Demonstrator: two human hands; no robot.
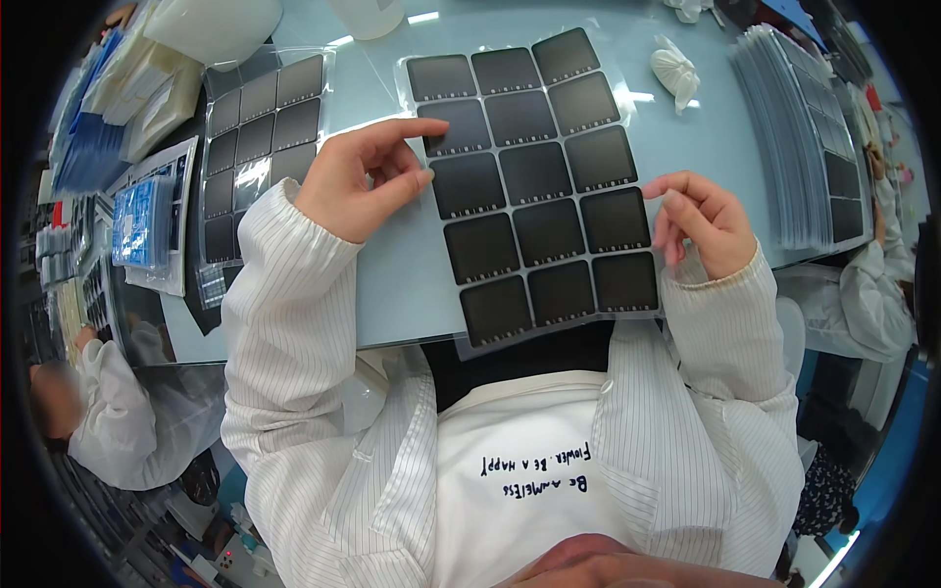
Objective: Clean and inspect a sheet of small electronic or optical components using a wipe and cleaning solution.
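Observation:
A clear plastic sheet of dark square panels point(534, 171), set in three columns, lies at a slant before me, its near end over the table's front edge. My left hand point(368, 176) is at the sheet's left edge, thumb and forefinger apart. The forefinger reaches over a panel, while the thumb tip is by the edge. On the opposite side, my right hand point(708, 220) is loosely curled, its forefinger tip at the sheet's right edge and the thumb a little apart from it. Nothing shows between the fingers of either hand.
Another panel sheet point(257, 132) lies at left, beside a blue-and-white packet stack point(142, 223). A tall stack of panel sheets point(794, 137) stands at right. A crumpled white wad point(674, 73) and a white container point(368, 15) sit farther back. Co-workers in white sit on both sides.

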